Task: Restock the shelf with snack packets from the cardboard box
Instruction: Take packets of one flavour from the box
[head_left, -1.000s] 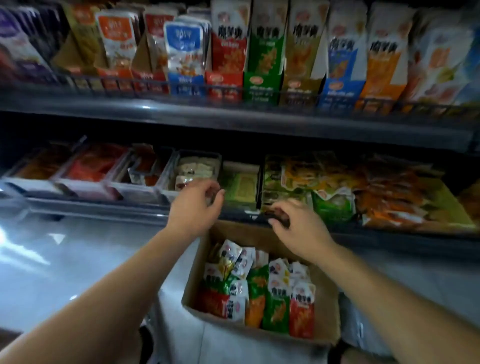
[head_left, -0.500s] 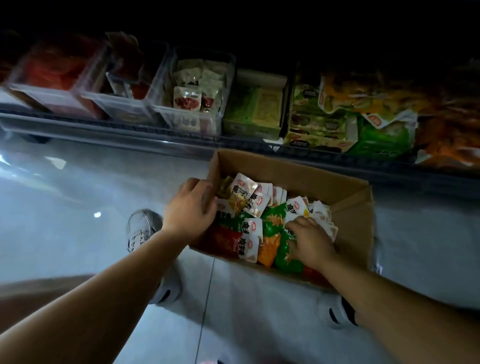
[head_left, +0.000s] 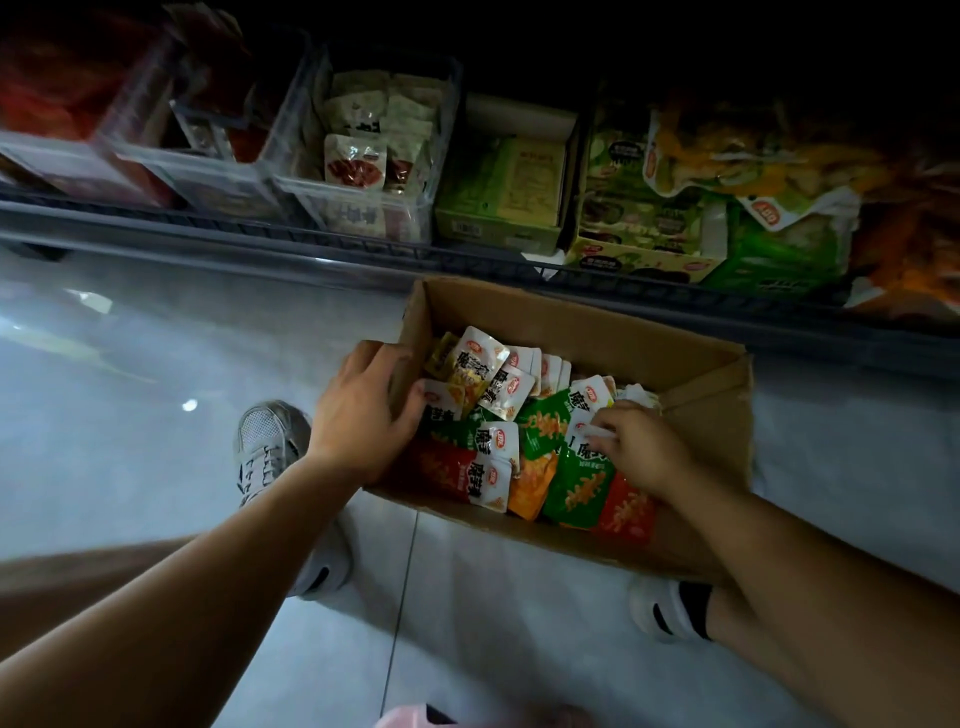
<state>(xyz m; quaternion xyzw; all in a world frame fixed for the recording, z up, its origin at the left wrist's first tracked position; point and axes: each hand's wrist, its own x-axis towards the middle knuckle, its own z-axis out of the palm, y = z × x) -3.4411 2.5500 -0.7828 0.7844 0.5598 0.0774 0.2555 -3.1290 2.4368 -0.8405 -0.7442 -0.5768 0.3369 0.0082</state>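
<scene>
A pale grey tiled floor (head_left: 130, 493) shines glossily, one thin grout line (head_left: 402, 613) running toward the camera. A small bright spot of light (head_left: 190, 405) reflects on it at left. Across the top runs a low shelf (head_left: 208, 241) with a dark wire rail (head_left: 467, 260); its back is lost in shadow.

cardboard box (head_left: 597, 332): brown, open-topped, on the floor (head_left: 130, 467) just before the shelf (head_left: 260, 234) | snack packets (head_left: 576, 483): red, green, orange, white-topped, heaped inside it | shelf: low, dim, apparently well stocked
</scene>
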